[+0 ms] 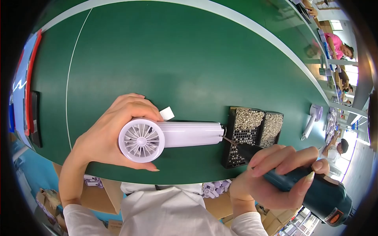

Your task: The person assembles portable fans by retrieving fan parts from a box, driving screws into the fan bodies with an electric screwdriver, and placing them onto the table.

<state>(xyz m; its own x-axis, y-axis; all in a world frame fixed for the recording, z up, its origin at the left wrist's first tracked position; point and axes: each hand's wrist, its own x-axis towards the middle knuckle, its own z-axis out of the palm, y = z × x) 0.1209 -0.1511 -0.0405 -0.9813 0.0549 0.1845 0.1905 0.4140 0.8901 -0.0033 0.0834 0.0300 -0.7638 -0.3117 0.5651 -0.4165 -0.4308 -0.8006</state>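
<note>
My left hand (118, 129) is wrapped round the head of a lilac handheld fan (193, 134), which lies on the green table with its round grille facing up and its handle toward the right. In my right hand (283, 173) is a dark electric screwdriver (307, 188), fingers closed round its body. Its thin bit meets the end of the fan's handle; a screw there is too small to make out. Just beyond, a black screw tray (231, 147) holds many small silvery screws in two sections. A small white piece (167, 113) shows beside my left fingers.
At the far right of the table (177, 70) lies another lilac fan (313, 120). A red-edged bin (33, 78) and a black object (35, 118) stand at the left edge. Below are cardboard boxes (100, 196) with lilac parts (215, 188). Other people sit farther off at right.
</note>
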